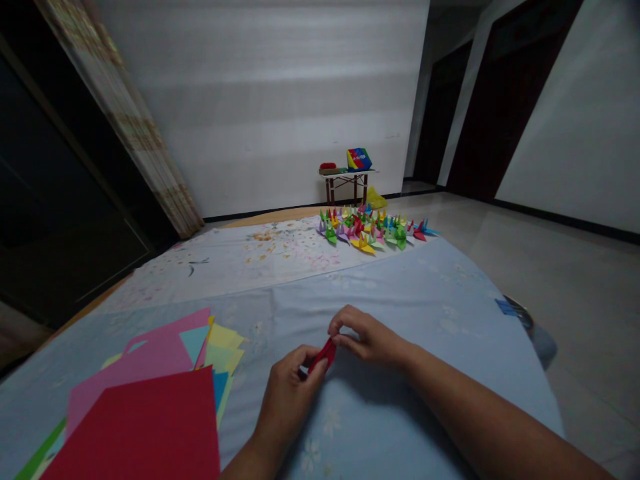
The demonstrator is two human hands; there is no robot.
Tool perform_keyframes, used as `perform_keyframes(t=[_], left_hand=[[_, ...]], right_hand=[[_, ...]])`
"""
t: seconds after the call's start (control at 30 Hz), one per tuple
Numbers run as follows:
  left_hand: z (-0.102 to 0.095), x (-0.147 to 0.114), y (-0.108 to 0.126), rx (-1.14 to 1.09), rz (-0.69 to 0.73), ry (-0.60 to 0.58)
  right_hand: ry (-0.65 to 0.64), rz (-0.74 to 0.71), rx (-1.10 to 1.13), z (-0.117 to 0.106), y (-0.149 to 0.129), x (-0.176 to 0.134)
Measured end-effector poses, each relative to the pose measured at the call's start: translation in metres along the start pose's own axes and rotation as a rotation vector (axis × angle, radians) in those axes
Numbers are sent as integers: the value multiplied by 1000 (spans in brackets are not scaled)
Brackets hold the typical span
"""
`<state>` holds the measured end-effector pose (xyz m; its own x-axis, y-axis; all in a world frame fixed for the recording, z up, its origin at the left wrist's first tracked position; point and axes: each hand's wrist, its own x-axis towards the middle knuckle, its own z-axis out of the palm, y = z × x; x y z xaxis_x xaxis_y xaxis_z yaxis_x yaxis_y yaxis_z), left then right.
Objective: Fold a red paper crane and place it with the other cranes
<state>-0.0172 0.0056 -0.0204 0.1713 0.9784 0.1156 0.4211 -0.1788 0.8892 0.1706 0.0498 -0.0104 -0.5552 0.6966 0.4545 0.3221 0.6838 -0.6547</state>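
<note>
A small piece of folded red paper (323, 357) is between my two hands, just above the light blue tablecloth (400, 293). My left hand (290, 387) pinches its lower end between thumb and fingers. At the upper tip, the thumb and forefinger of my right hand (363, 337) are closed together on the paper. To the left lies a loose pile of coloured sheets, with a large red sheet (150, 427) on top and pink paper (125, 373) under it. Many folded paper cranes (365, 230) in mixed colours stand together at the far right of the table.
A white flowered cloth (225, 257) covers the table's far part. Beyond it, a small side table (345, 175) by the wall bears a colourful box (359, 159). A stool-like object (530, 327), partly hidden, stands past the table's right edge. A curtain (130, 127) hangs at left.
</note>
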Motion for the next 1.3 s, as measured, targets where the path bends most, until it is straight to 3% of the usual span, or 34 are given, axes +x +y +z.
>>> perform_keyframes(t=[0.2, 0.4, 0.67, 0.83, 1.07, 1.3], left_hand=[[1, 2, -4, -134, -58, 3], [2, 6, -5, -352, -160, -60], [4, 6, -8, -408, -179, -33], [4, 7, -7, -416, -201, -38], [2, 7, -4, -464, -239, -137], [4, 5, -4, -486, -211, -122]], right_hand=[[115, 219, 380, 13, 9, 2], [106, 342, 727, 19, 17, 4], [6, 462, 744, 24, 10, 4], [40, 456, 812, 25, 7, 4], [56, 441, 758, 25, 7, 4], [103, 429, 710, 23, 2, 6]])
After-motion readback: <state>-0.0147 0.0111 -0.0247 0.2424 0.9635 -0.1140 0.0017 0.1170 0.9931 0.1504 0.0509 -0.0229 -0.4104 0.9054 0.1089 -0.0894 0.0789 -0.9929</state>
